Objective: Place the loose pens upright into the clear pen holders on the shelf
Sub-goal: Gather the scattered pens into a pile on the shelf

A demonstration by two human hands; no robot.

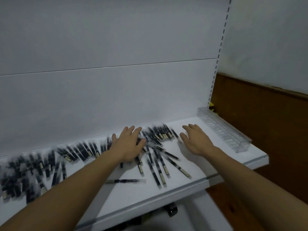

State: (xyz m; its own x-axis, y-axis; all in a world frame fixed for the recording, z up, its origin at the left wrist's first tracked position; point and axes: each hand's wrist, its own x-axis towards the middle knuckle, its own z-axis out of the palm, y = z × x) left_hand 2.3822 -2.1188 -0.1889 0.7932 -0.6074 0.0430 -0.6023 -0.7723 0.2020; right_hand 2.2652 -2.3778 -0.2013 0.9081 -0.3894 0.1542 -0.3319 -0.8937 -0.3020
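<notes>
The left hand (129, 144) lies palm down with its grip released, fingers spread flat over a heap of loose pens (155, 147); whether any pen is pinched beneath the palm cannot be told. The right hand (195, 140) is likewise released, fingers splayed, over the bare white shelf (191, 165) just right of the heap, holding nothing.

Under and just ahead of the left hand the pens lie flat, dark-barrelled with pale ends, fanned in many directions. One pen (125, 181) lies alone nearer the body, crosswise behind the left wrist. Further left of that hand a long, blurred spread of pens (33, 165) covers the shelf.

Beyond the right hand, at the shelf's right edge, lies a long clear pen holder (223, 130), its cells showing no pens.
</notes>
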